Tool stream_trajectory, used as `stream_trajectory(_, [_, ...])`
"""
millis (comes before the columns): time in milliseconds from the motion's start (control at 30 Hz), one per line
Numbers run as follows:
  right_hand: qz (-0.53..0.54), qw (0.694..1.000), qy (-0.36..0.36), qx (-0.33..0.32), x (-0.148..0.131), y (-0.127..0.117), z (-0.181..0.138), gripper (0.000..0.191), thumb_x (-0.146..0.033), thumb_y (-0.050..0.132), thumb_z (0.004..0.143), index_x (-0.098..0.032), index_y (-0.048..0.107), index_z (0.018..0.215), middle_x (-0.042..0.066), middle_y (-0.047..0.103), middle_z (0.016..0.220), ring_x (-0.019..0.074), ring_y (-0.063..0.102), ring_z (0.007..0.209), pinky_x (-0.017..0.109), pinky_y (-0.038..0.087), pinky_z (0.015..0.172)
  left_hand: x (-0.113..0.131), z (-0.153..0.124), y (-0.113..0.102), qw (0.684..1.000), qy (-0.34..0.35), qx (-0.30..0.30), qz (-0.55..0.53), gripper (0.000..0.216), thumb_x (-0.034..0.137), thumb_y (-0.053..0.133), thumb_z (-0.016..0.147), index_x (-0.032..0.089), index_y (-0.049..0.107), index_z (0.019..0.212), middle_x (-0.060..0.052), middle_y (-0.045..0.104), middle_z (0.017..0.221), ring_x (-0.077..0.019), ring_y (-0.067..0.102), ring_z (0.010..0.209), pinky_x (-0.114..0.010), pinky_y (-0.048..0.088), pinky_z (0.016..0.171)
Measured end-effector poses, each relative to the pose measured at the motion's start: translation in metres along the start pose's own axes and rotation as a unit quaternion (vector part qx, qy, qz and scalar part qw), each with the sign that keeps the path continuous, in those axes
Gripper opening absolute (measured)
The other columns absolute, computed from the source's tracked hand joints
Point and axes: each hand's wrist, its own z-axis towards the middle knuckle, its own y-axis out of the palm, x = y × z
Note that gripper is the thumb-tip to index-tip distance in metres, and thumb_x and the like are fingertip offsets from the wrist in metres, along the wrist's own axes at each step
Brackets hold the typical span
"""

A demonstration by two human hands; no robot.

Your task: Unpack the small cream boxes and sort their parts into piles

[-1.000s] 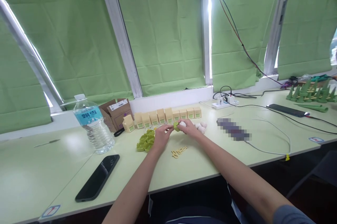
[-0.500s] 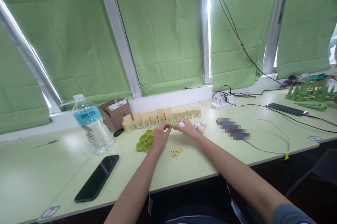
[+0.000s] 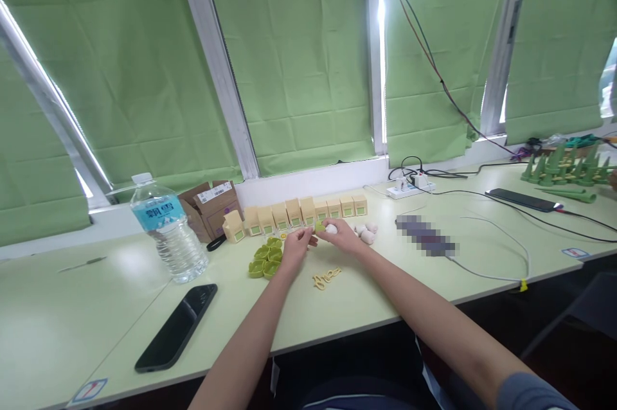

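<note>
My right hand [image 3: 344, 238] is closed around a small white rounded piece [image 3: 331, 229] with a green part [image 3: 319, 226] at its left end. My left hand [image 3: 296, 248] comes up to that green end with its fingertips pinched; whatever is between them is too small to make out. Left of my left hand lies a cluster of green cup-shaped pieces [image 3: 259, 267]. Thin yellow looped pieces [image 3: 326, 278] rest on the table in front of my hands. Several pale round pieces [image 3: 367, 236] lie just right of my right hand.
Behind my hands stands a row of small cream box-like pieces [image 3: 294, 213]. To the left are a water bottle [image 3: 168, 230], a cardboard box [image 3: 212, 211] and a black phone [image 3: 178, 326]. A power strip [image 3: 409, 188], cables, another phone [image 3: 523, 199] and green cone-shaped pieces [image 3: 554, 166] are on the right.
My left hand has turned slightly and its fingers have shifted a little at the green end. The right hand keeps the white piece in nearly the same place.
</note>
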Motion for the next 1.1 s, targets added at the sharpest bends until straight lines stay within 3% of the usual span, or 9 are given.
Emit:
stream_trajectory(200, [-0.004, 1.0, -0.009, 0.001, 0.0, -0.001, 0.0, 0.027, -0.043, 0.065, 0.075, -0.019, 0.054, 0.07, -0.003, 0.05, 0.065, 0.0117, 0.043, 0.06, 0.024, 0.033, 0.057, 0.004, -0.002, 0.0, 0.999, 0.016, 0.005, -0.03, 0.041, 0.053, 0.058, 0.083, 0.015, 0.068, 0.091, -0.009, 0.074, 0.083, -0.018, 0.067, 0.072, -0.027, 0.045, 0.063])
stream_trajectory(467, [0.021, 0.999, 0.04, -0.017, -0.002, 0.0, -0.002, 0.032, -0.045, 0.071, 0.068, -0.019, 0.053, 0.066, -0.005, 0.045, 0.058, 0.0097, 0.04, 0.054, 0.023, 0.029, 0.051, -0.002, 0.001, -0.005, 0.995, 0.088, -0.005, 0.054, 0.04, 0.052, 0.054, 0.085, 0.017, 0.069, 0.073, -0.006, 0.071, 0.073, -0.0188, 0.064, 0.071, -0.03, 0.046, 0.069])
stream_trajectory(700, [0.034, 0.996, 0.067, -0.036, -0.008, 0.001, -0.005, 0.031, -0.045, 0.071, 0.066, -0.018, 0.055, 0.067, -0.005, 0.047, 0.056, 0.0088, 0.04, 0.05, 0.022, 0.03, 0.048, -0.003, 0.002, -0.005, 0.997, 0.067, -0.001, 0.04, 0.033, 0.048, 0.059, 0.08, 0.018, 0.071, 0.078, -0.005, 0.072, 0.071, -0.0192, 0.064, 0.069, -0.03, 0.047, 0.067])
stream_trajectory(1100, [-0.007, 1.0, 0.024, -0.019, -0.005, 0.0, -0.003, 0.033, -0.049, 0.066, 0.07, -0.019, 0.051, 0.067, -0.004, 0.046, 0.059, 0.0107, 0.041, 0.056, 0.022, 0.031, 0.051, -0.007, 0.002, -0.001, 0.997, 0.067, -0.021, 0.033, 0.043, 0.055, 0.054, 0.085, 0.017, 0.075, 0.081, -0.007, 0.074, 0.074, -0.0205, 0.067, 0.071, -0.032, 0.049, 0.07])
